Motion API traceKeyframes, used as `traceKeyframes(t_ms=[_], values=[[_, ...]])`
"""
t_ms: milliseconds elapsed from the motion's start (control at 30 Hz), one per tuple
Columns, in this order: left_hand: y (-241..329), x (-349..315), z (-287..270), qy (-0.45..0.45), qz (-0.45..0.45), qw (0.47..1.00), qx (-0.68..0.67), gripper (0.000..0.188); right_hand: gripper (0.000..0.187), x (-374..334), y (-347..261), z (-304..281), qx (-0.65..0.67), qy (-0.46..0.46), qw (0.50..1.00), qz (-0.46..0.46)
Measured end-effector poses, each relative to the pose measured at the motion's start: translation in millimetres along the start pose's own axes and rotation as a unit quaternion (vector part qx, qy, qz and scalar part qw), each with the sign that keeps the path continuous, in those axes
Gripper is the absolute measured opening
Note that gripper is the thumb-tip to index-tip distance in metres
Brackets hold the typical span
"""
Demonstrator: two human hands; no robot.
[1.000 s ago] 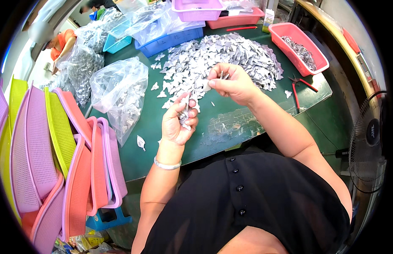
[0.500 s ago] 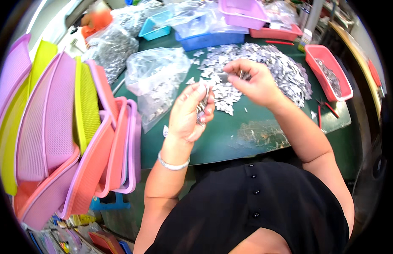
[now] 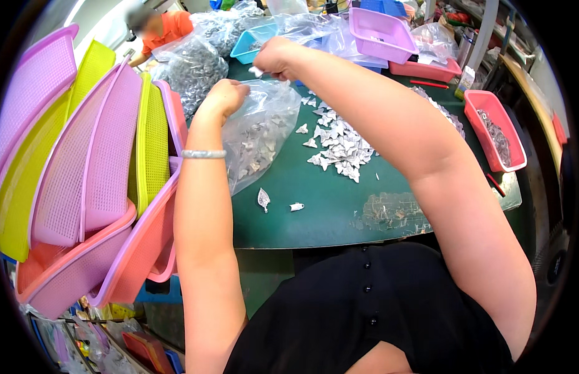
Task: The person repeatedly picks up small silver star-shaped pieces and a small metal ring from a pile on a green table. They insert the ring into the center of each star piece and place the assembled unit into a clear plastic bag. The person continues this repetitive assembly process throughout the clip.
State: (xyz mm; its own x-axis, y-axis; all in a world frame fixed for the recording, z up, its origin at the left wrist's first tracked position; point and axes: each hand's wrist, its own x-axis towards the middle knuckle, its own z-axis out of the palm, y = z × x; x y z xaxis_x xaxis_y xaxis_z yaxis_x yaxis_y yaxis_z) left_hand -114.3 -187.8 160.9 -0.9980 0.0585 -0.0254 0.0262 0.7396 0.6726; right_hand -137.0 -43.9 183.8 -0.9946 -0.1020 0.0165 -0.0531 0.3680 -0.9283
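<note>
My left hand (image 3: pixel 226 98), a band on its wrist, is closed at the rim of a clear plastic bag (image 3: pixel 274 131) that holds several small grey metal pieces. My right hand (image 3: pixel 278 59) reaches across above the bag's mouth, its fingers closed on a small silvery metal piece (image 3: pixel 256 71). Right of the bag lies a heap of flat silvery metal pieces (image 3: pixel 345 146), partly hidden behind my right arm. On the green table (image 3: pixel 302 227) nearer me are a leaf-shaped metal piece (image 3: pixel 264 199) and a small cup-like one (image 3: pixel 296 207).
Stacked purple, green and coral plastic baskets (image 3: pixel 109 156) crowd the left side. Filled bags (image 3: pixel 196 68) and a turquoise tray (image 3: pixel 252 43) stand at the back, beside a purple basket (image 3: pixel 383 37). A pink tray (image 3: pixel 496 134) of metal parts is at right. A person in orange (image 3: pixel 171 28) is far left.
Both hands have moved away from me and to the left, from over the table to the bag's mouth. The cup-like piece now shows on the table. The view has shifted a little.
</note>
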Motion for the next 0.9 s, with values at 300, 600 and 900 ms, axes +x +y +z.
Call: traceKeyframes(t_ms=[300, 600, 900], values=[[-5.9, -49.6, -14.1, -0.023, 0.079, 0.992, 0.096, 0.043, 0.042, -0.2, -20.1, 34.9, -0.255, -0.219, 0.942, -0.019], [14.2, -89.0, 22.7, 0.153, 0.245, 0.949, 0.125, 0.031, 0.034, -52.9, 46.1, -104.4, -0.341, -0.11, 0.879, -0.314], [45.1, -99.8, 178.4, 0.014, 0.417, 0.907, -0.054, 0.017, 0.027, -224.8, 182.5, -223.3, -0.428, 0.094, 0.898, -0.047]])
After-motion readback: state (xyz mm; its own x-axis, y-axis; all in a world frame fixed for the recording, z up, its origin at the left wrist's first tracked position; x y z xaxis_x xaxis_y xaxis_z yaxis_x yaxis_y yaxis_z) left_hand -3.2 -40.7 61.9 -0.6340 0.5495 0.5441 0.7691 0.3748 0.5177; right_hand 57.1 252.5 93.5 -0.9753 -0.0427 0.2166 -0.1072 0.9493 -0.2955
